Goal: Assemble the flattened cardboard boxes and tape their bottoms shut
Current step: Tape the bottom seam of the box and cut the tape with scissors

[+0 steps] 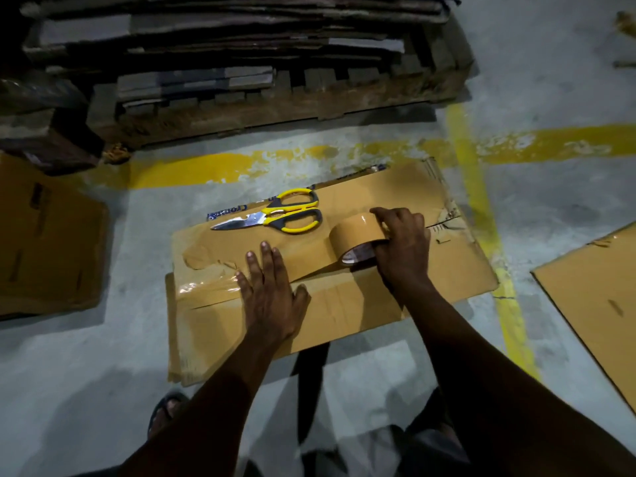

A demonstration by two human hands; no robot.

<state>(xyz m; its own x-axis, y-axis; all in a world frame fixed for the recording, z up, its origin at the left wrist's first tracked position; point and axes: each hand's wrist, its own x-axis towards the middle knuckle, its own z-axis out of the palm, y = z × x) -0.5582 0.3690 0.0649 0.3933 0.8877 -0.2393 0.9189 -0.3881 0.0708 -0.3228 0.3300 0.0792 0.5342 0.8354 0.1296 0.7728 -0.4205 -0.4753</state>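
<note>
A brown cardboard box [406, 201] lies on the grey floor with its flaps folded flat and facing up. My left hand [272, 290] presses flat on a strip of brown tape [309, 266] laid along the flap seam. My right hand [402, 246] grips the roll of brown tape [354, 235], which stands on edge on the box at the strip's right end. Shiny tape [206, 284] covers the seam's left end. Yellow-handled scissors [275, 216] lie shut on the box's far side.
A tall stack of flattened cardboard [241, 46] stands behind the box. More flat cardboard lies at the left [44, 242] and at the right [592, 304]. Yellow floor lines [481, 208] cross the concrete. A sandalled foot [165, 411] shows near the box's front edge.
</note>
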